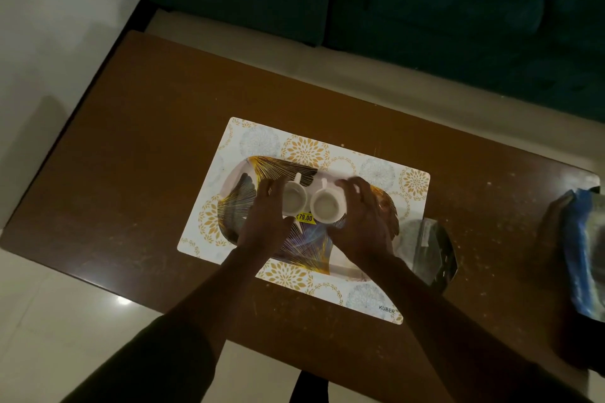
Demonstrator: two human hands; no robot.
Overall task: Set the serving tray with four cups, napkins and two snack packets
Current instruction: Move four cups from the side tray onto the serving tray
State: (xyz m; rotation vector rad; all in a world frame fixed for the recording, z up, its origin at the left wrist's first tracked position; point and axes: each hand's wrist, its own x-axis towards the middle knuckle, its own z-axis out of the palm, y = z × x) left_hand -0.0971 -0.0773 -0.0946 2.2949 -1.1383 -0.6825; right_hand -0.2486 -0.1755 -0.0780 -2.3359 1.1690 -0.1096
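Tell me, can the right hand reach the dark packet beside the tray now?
Probably yes. The dark packet lies on the table just right of the right hand, nothing between them. But that hand is at a cup and must leave it first.

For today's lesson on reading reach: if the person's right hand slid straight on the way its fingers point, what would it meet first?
The right hand points up and left, so it would probably push the near white cup it already borders, then the tray rim. Depth is unclear.

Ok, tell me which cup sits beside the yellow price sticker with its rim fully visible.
The cup by the right hand, the right cup. Its round rim shows whole; the left cup is partly hidden by the left hand.
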